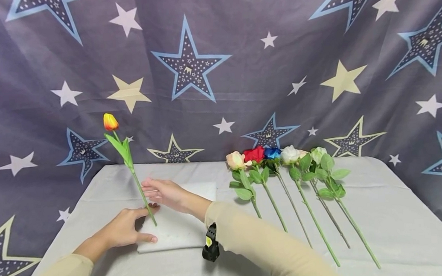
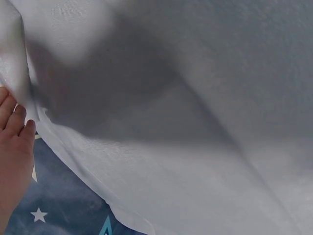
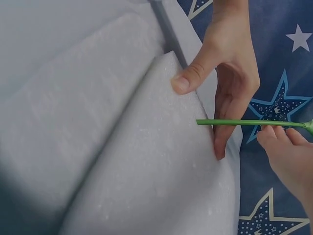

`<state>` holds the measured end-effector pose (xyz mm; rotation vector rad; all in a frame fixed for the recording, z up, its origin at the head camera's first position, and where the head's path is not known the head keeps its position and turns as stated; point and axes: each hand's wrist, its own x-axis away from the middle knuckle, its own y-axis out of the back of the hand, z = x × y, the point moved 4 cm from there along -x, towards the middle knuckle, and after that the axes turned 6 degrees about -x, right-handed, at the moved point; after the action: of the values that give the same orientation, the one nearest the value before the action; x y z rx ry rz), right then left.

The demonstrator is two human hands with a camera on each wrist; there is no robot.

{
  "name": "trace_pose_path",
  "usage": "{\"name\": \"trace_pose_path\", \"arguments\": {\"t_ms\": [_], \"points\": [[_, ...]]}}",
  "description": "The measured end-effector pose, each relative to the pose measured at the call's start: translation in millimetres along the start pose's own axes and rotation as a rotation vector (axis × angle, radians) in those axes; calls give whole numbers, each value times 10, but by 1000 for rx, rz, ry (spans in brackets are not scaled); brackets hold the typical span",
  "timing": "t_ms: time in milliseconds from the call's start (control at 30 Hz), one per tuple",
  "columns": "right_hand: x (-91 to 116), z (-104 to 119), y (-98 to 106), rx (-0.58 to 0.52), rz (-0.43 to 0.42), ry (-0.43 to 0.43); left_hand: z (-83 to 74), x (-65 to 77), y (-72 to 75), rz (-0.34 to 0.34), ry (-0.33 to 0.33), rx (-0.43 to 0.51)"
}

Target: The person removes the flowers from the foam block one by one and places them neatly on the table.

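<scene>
My right hand [image 1: 167, 195] holds a yellow-orange tulip [image 1: 111, 121] by its green stem [image 1: 141, 190], with the bloom pointing up and leaning left. At the left end of a folded white foam sheet [image 1: 185, 230], my left hand [image 1: 123, 228] grips the edge. Its thumb lies on top of the sheet [image 3: 146, 147] in the right wrist view, with the fingers past the edge. The stem's lower end [image 3: 208, 122] hangs over that sheet, close to the left hand [image 3: 232, 68]. Only part of a hand [image 2: 14, 152] shows at the side of the left wrist view.
Several artificial roses lie on the right of the table, among them a peach rose [image 1: 236, 160], a red rose [image 1: 254, 154], a blue rose [image 1: 272, 153] and a white rose [image 1: 290, 154]. A pale cloth [image 1: 384, 212] covers the table. Behind hangs a star-patterned curtain [image 1: 240, 85].
</scene>
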<state>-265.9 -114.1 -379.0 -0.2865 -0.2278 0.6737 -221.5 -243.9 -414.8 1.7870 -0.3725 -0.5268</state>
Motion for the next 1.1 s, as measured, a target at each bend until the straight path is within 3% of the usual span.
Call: {"name": "trace_pose_path", "arguments": {"t_ms": [333, 600, 800, 1100], "points": [[79, -50, -41, 80, 71, 28, 7, 27, -37, -17, 0, -3], [179, -73, -63, 261, 117, 85, 28, 34, -34, 34, 79, 25], [233, -33, -73, 382, 102, 160, 9, 23, -17, 35, 66, 12], [247, 31, -24, 356, 44, 252, 2, 18, -10, 24, 41, -6]]}}
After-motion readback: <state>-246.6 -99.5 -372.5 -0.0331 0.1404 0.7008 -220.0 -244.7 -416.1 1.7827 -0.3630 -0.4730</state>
